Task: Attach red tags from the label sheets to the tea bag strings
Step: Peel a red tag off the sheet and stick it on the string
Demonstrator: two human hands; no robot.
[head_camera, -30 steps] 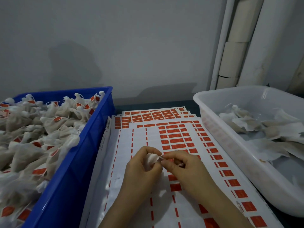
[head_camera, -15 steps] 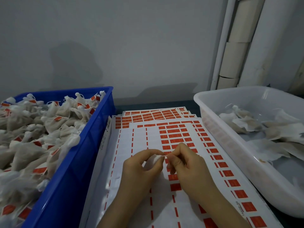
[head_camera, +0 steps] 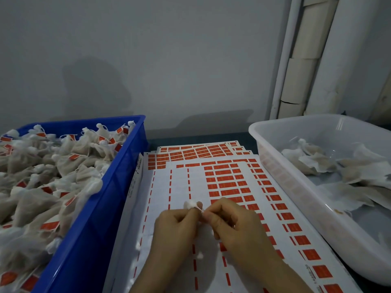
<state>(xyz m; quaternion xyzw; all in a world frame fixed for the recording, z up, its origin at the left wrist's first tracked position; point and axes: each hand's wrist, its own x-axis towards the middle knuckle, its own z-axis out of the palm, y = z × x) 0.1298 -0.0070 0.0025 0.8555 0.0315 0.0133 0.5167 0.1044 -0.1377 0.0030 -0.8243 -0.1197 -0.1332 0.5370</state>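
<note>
A stack of white label sheets [head_camera: 184, 187] with rows of red tags [head_camera: 226, 178] lies in front of me between two bins. Above the top sheet my left hand [head_camera: 175, 227] grips a small white tea bag [head_camera: 191, 205], whose gathered top pokes out past the fingers. My right hand [head_camera: 230, 223] is pressed against the left, its thumb and fingers pinching something small at the bag's string; whether that is a red tag is hidden by the fingers.
A blue crate [head_camera: 101, 210] on the left is heaped with tea bags that carry red tags. A translucent white tub [head_camera: 296, 199] on the right holds several untagged tea bags. A grey wall and white pipes stand behind.
Both hands have dropped slightly toward me over the sheet and closed up against each other. The tea bag's top now sticks out above the left hand's fingers.
</note>
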